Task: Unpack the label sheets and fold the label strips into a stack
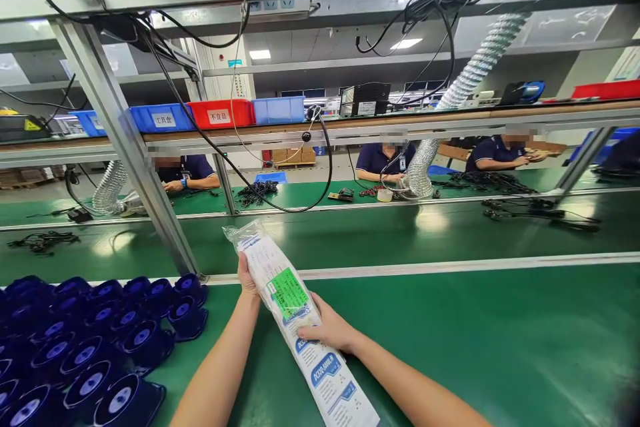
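A long pack of white printed labels (pixel 327 367) in a clear plastic bag slants across the front of the bench. Blue printing shows along it, and a green sticker (pixel 287 292) sits on its upper part. My left hand (pixel 247 277) grips the far end of the pack at its left edge, just below the crumpled bag top. My right hand (pixel 330 326) wraps the pack's right side near the middle, thumb lying across the front. The fingers of both hands are mostly hidden behind the pack.
Several dark blue round housings (pixel 90 380) stand in rows at the left of the green bench (pixel 475 340). A metal post (pixel 125 127) rises behind them. A black cable (pixel 280 208) hangs in front. Blue and red bins (pixel 220 114) line the shelf. Co-workers sit across the line.
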{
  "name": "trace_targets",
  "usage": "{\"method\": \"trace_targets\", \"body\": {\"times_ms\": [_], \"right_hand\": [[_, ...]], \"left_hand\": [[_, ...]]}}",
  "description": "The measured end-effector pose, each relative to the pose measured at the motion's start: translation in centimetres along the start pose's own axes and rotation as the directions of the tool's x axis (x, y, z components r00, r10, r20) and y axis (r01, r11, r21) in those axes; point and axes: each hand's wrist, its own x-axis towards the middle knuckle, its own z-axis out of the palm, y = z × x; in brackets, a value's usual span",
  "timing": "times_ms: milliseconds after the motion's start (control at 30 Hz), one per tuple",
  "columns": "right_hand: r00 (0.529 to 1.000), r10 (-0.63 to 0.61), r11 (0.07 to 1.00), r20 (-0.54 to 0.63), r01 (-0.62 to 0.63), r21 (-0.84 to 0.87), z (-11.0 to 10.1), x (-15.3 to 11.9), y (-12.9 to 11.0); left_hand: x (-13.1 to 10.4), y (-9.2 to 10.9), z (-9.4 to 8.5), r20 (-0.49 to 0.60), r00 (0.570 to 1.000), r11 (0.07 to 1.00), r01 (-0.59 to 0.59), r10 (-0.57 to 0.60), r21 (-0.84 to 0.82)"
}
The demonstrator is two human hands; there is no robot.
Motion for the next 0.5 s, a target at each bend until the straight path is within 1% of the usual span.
{"method": "trace_targets", "body": {"times_ms": [33, 67, 133, 167, 233, 300, 333, 367, 400, 433, 467, 500], "right_hand": [[0.999, 0.043, 0.997, 0.011, -0.044, 0.067, -0.2, 0.2, -0.3], [0.996, 0.091, 0.991, 0.017, -0.092, 0.093, -0.7, 0.2, -0.7], [0.984, 0.179, 0.983, 0.005, -0.179, 0.047, -2.2, -0.4, -1.8], [0.975, 0.220, 0.975, -0.013, -0.220, -0.012, -3.1, -0.9, -2.5], [0.954, 0.293, 0.939, -0.065, -0.300, -0.166, -5.0, -2.1, -4.1], [0.940, 0.303, 0.858, -0.154, -0.340, -0.385, -6.3, -3.4, -5.8], [0.940, 0.271, 0.783, -0.208, -0.341, -0.519, -6.6, -3.8, -6.7], [0.942, 0.218, 0.677, -0.254, -0.334, -0.656, -6.8, -4.2, -7.4], [0.947, 0.154, 0.543, -0.283, -0.320, -0.776, -6.9, -4.5, -8.0], [0.953, 0.093, 0.404, -0.288, -0.301, -0.864, -6.8, -4.7, -8.5], [0.960, 0.047, 0.289, -0.276, -0.278, -0.916, -6.8, -4.7, -8.8], [0.968, 0.019, 0.216, -0.251, -0.249, -0.944, -6.8, -4.7, -8.9]], "left_hand": [[0.0, 0.0, 0.4, -0.002, 1.000, 1.000, -0.012, 0.012, -0.004], [0.2, 0.1, 0.8, -0.002, 1.000, 1.000, -0.012, 0.012, -0.001], [0.6, 0.5, 1.2, -0.022, 0.999, 0.998, 0.025, -0.024, 0.060], [0.9, 0.8, 1.1, -0.051, 0.998, 0.993, 0.052, -0.046, 0.108], [1.5, 1.4, 0.2, -0.126, 0.988, 0.972, 0.116, -0.091, 0.204], [1.8, 1.8, -1.0, -0.183, 0.969, 0.938, 0.211, -0.164, 0.276], [1.8, 1.9, -1.6, -0.196, 0.960, 0.920, 0.253, -0.200, 0.300], [1.8, 1.9, -2.2, -0.204, 0.952, 0.902, 0.284, -0.226, 0.325], [1.8, 1.9, -2.6, -0.205, 0.949, 0.889, 0.298, -0.238, 0.347], [1.8, 1.7, -3.0, -0.199, 0.951, 0.884, 0.294, -0.235, 0.364], [1.7, 1.5, -3.3, -0.185, 0.958, 0.886, 0.274, -0.218, 0.374], [1.7, 1.3, -3.6, -0.167, 0.967, 0.894, 0.243, -0.193, 0.377]]}}
